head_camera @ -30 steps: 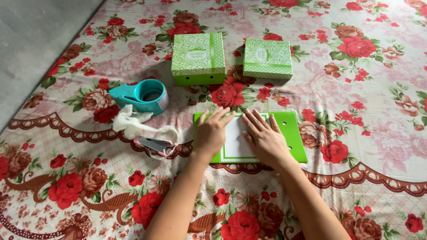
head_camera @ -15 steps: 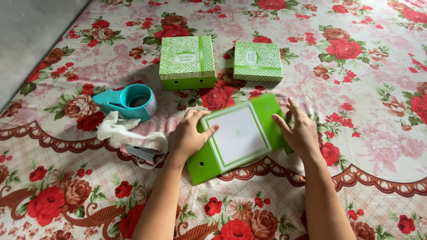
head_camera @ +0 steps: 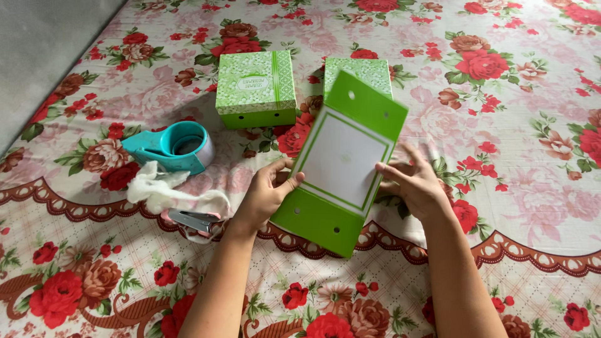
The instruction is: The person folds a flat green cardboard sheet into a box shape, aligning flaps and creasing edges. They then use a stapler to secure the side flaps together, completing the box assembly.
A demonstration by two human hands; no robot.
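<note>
Both hands hold one flat green box blank (head_camera: 341, 163), lifted off the flowered bedspread (head_camera: 519, 125) and tilted, its far end higher and leaning right. Face toward me: white centre panel with a thin green border, green flaps at top and bottom, small punched holes in the flaps. Left hand (head_camera: 266, 194): grip closed on the left edge of the blank, thumb on the front face near the lower corner of the white panel, fingers curled behind and hidden from view. Right hand (head_camera: 416, 184): grip closed on the right edge, thumb reaching onto the front border, the other fingers spread behind the card, only partly visible. The blank sits between the two hands, just in front of me. Beyond it, on the bedspread, two assembled green patterned boxes: one (head_camera: 255, 87) fully visible to the left, the other (head_camera: 357, 70) partly covered by the raised top flap. Left of my left hand: a teal tape dispenser (head_camera: 169, 147), a crumpled white cloth (head_camera: 172, 194) just below it, and a grey metal clip-like tool (head_camera: 194, 220) lying on the cloth; I cannot tell exactly what the tool is. None of these touch my hands.
</note>
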